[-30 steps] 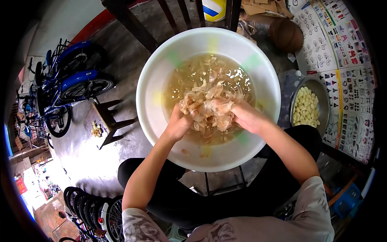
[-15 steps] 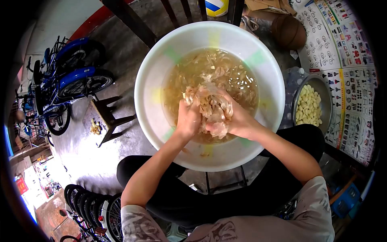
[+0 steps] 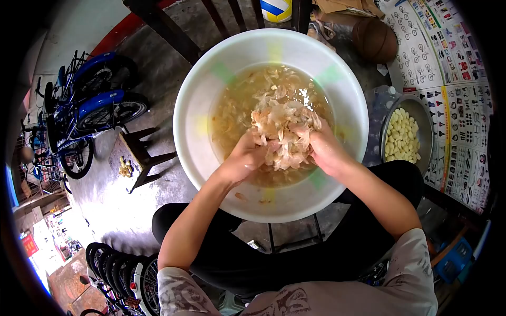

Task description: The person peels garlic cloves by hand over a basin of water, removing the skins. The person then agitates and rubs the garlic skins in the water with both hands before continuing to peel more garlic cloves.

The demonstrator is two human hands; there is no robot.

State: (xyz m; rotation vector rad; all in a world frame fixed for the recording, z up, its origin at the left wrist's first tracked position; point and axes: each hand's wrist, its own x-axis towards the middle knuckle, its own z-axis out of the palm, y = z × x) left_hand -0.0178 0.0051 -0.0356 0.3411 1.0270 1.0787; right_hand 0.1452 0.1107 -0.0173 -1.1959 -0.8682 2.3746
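Note:
A big white plastic basin (image 3: 192, 89) stands before me, part-filled with cloudy brownish water and loose floating skins. Between my two hands is a large wet clump of garlic skins (image 3: 283, 134), lifted at the water's surface. My left hand (image 3: 246, 157) grips the clump from its left side, fingers partly buried in it. On the other side my right hand (image 3: 328, 150) holds it, with its fingertips hidden among the skins. A small pale piece lies on the skins just beyond the clump. Peeled garlic cloves (image 3: 402, 136) fill part of a metal bowl (image 3: 428, 124) to the right.
A small wooden stool (image 3: 138, 152) with several garlic pieces on it stands at left, near blue bicycles (image 3: 100, 100). Beyond the basin are a dark wooden chair (image 3: 179, 31), a volleyball (image 3: 276, 9) and a brown basketball (image 3: 375, 41). Printed poster sheets (image 3: 448, 105) lie at right.
My hands have moved slightly apart, the right one further right and up. The clump between them has spread wider and more of it shows.

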